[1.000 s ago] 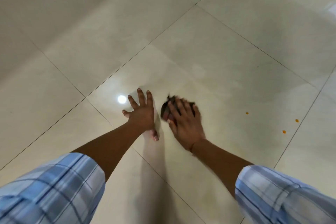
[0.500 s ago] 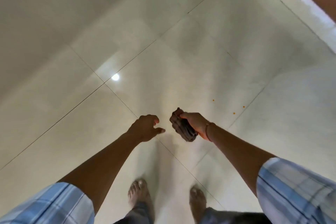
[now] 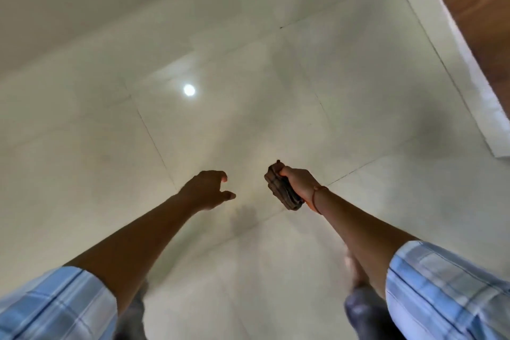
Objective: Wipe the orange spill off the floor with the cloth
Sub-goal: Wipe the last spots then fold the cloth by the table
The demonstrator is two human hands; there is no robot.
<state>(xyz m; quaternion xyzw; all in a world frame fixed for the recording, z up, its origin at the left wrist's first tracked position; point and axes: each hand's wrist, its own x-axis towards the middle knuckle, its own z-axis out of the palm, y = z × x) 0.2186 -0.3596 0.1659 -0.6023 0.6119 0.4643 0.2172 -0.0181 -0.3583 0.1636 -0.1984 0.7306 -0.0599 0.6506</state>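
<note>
One cloth [image 3: 278,190], bunched and dark, sits gripped in my right hand [image 3: 300,182] above the floor [image 3: 276,77]; my left hand [image 3: 205,190], near it and apart, hangs loosely curled, holding nothing.

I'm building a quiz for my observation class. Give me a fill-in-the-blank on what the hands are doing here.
The right hand grips a dark, bunched ____.
The left hand holds ____.
A thin orange band circles the ____ wrist.
A round glare spot shines on the tiled ____.
Missing words: cloth; nothing; right; floor.
</note>
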